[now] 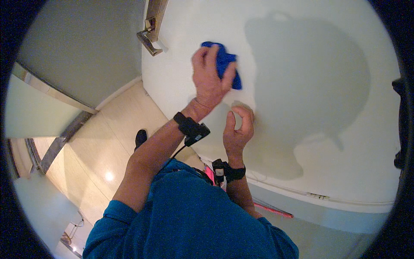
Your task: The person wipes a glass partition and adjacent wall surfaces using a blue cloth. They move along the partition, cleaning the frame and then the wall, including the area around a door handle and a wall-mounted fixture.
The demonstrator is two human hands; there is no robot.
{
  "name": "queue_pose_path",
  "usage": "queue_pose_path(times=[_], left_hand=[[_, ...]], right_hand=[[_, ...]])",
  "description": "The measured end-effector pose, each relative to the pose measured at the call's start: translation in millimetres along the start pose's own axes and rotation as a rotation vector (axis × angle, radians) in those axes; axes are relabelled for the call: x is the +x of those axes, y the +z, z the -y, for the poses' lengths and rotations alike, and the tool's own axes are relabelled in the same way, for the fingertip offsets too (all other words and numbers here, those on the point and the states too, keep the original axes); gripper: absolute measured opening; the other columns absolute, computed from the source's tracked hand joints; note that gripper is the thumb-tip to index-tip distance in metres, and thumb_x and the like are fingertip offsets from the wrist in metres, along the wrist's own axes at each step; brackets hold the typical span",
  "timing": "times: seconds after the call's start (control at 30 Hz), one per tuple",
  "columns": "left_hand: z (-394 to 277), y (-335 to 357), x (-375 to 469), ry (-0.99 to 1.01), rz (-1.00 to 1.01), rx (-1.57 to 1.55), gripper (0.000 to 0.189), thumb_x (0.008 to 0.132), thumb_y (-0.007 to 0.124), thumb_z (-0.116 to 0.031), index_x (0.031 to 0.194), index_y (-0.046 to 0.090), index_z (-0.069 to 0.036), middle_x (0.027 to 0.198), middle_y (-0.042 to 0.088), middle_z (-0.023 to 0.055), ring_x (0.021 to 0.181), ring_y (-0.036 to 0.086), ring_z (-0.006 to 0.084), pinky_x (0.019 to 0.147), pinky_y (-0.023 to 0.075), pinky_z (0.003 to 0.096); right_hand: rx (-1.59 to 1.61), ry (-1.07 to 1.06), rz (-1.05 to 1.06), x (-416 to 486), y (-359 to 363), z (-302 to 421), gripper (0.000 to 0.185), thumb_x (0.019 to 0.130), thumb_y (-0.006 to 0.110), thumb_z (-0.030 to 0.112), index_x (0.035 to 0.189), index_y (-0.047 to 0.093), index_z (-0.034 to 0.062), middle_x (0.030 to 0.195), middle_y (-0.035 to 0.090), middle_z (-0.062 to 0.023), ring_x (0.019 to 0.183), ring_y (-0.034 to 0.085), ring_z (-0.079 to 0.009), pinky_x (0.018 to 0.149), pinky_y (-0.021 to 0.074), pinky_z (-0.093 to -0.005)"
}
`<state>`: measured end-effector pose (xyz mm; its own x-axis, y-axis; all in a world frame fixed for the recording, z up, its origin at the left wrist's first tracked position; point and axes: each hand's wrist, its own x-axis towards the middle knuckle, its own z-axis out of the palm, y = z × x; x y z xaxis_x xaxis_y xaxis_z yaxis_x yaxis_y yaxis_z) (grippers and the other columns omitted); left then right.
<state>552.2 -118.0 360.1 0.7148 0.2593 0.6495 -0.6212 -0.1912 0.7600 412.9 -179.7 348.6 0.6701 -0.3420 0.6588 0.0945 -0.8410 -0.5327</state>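
Observation:
My left hand (212, 73) is shut on a crumpled blue cloth (223, 63), pressing it against a white door (181, 19). The cloth shows past the fingertips and along the thumb side. Lower and to the right, my right hand (239, 131) is close to the door surface with nothing in it. Its fingers curl loosely, with a gap between thumb and forefinger; whether it touches the door I cannot tell. A brown metal lever handle (149, 42) on a long backplate stands to the upper left of the cloth.
A grey wall (97, 39) meets a beige floor (126, 110) at the left. A dark shoe (141, 138) shows beside my left forearm. The door's hinge (318, 196) is at lower right, near a pinkish-red rod (275, 212). Black wrist straps (190, 126) circle both wrists.

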Motion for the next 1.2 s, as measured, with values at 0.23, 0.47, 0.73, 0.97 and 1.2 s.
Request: queue_pose_path(times=[0.23, 0.47, 0.73, 0.97, 1.2], left_hand=[[-33, 5, 25, 0.24, 0.036, -0.078, 0.062, 0.071, 0.079, -0.028, 0.124, 0.057, -0.004, 0.116, 0.05, 0.0202, 0.104, 0.051, 0.0364, 0.085, 0.0491, 0.0432], [42, 4, 32, -0.032, -0.118, 0.045, 0.051, 0.083, 0.071, -0.027, 0.124, 0.052, -0.002, 0.118, 0.048, 0.0227, 0.107, 0.051, 0.0396, 0.093, 0.0456, 0.0458], [44, 3, 15, -0.153, -0.079, 0.069, 0.049, 0.086, 0.069, -0.027, 0.123, 0.052, 0.0, 0.115, 0.051, 0.0251, 0.108, 0.05, 0.0404, 0.096, 0.0423, 0.0468], [-26, 1, 17, 0.157, 0.062, -0.085, 0.059, 0.073, 0.078, -0.023, 0.125, 0.056, -0.005, 0.118, 0.051, 0.0227, 0.106, 0.052, 0.0403, 0.088, 0.0481, 0.0462], [-7, 3, 29, 0.187, 0.055, -0.049, 0.06, 0.073, 0.079, -0.023, 0.125, 0.056, -0.005, 0.118, 0.05, 0.0222, 0.106, 0.052, 0.0387, 0.089, 0.0477, 0.0452]], right_hand=[[0.003, -0.03, -0.024, -1, -2, -1, 0.013, 0.083, 0.065, 0.005, 0.096, 0.064, 0.0048, 0.104, 0.066, -0.0151, 0.103, 0.061, -0.0339, 0.095, 0.0438, -0.0423], [-0.006, -0.004, -0.013, -4, -2, 0, 0.011, 0.084, 0.065, 0.004, 0.095, 0.063, 0.006, 0.098, 0.067, -0.012, 0.097, 0.061, -0.0314, 0.091, 0.0457, -0.041], [-0.039, -0.04, -0.028, -1, 4, -2, 0.014, 0.083, 0.065, 0.003, 0.096, 0.063, 0.0064, 0.098, 0.066, -0.0108, 0.096, 0.062, -0.031, 0.09, 0.0461, -0.0411], [-0.036, 0.0, 0.001, 4, 14, 7, 0.014, 0.083, 0.065, 0.005, 0.097, 0.063, 0.0063, 0.104, 0.065, -0.0122, 0.104, 0.059, -0.0324, 0.096, 0.0422, -0.0426], [0.101, 0.06, -0.001, 7, 19, 10, 0.018, 0.083, 0.067, 0.006, 0.101, 0.064, 0.0043, 0.108, 0.065, -0.0143, 0.107, 0.059, -0.0327, 0.098, 0.0424, -0.0415]])
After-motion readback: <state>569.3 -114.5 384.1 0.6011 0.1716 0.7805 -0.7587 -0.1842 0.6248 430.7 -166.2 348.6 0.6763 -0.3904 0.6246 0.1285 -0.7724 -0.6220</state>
